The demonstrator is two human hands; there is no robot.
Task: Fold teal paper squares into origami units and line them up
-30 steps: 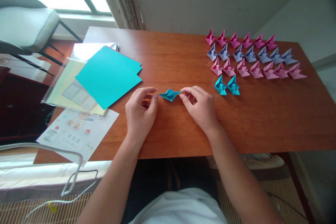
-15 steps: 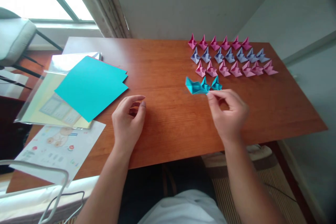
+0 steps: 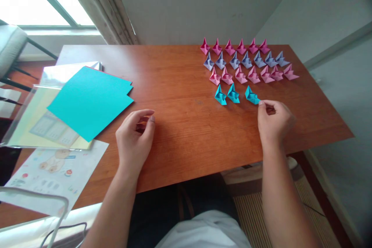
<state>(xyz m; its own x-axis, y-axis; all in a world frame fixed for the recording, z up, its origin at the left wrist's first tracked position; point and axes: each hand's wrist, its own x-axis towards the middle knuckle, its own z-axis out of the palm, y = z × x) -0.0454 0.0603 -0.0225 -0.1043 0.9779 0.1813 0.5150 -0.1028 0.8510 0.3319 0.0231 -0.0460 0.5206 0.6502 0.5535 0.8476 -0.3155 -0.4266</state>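
Between the thumb and forefinger of my right hand (image 3: 274,120) is the tip of a turquoise folded paper boat (image 3: 251,95), held at or just over the tabletop. Two more turquoise paper boats (image 3: 233,93) stand to its left with a gap between. Behind them run rows of pale pink boats (image 3: 240,74), lilac boats (image 3: 246,60) and deep pink boats (image 3: 229,47). My left hand (image 3: 135,135) rests on the table with loosely curled fingers, thumb apart, nothing in it. Close to its left lie turquoise paper sheets (image 3: 90,102).
Under the turquoise sheets is a clear plastic sleeve with yellow paper (image 3: 21,128). A printed white sheet (image 3: 58,178) lies nearer me, beside a white metal frame (image 3: 35,192). The wooden table (image 3: 180,135) meets the wall behind; a chair (image 3: 13,50) stands at left.
My right hand has carried the turquoise boat rightward, from in front of the other two turquoise boats to their right side. My left hand stays curled on the table. The view has shifted slightly.
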